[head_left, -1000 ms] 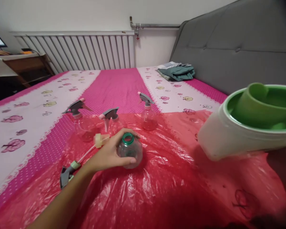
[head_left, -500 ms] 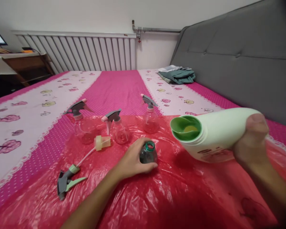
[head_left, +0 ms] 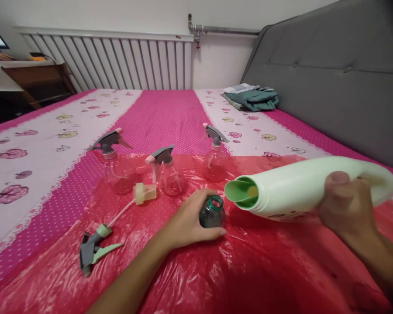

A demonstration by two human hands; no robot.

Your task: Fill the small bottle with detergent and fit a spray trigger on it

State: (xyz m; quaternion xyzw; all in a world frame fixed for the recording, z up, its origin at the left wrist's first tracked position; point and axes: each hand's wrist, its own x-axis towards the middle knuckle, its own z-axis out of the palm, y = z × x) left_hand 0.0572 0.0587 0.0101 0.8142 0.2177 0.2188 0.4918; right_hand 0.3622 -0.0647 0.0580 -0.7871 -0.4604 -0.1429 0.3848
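The left hand (head_left: 191, 220) is wrapped round the bottle (head_left: 212, 217), its thumb across the near side and its fingers curling behind; the green-rimmed mouth faces up, uncovered, between finger and thumb. The right hand (head_left: 349, 207) grips the jug (head_left: 293, 185), tilted nearly onto its side, with its green spout (head_left: 240, 192) pointing left, just beside the bottle's mouth and a little higher. So the bottle sits within the left hand, well left of the right one, above the red sheet (head_left: 249, 274). Beyond it stand three sprayers (head_left: 172, 179); a loose trigger (head_left: 87, 252) lies left of the left forearm.
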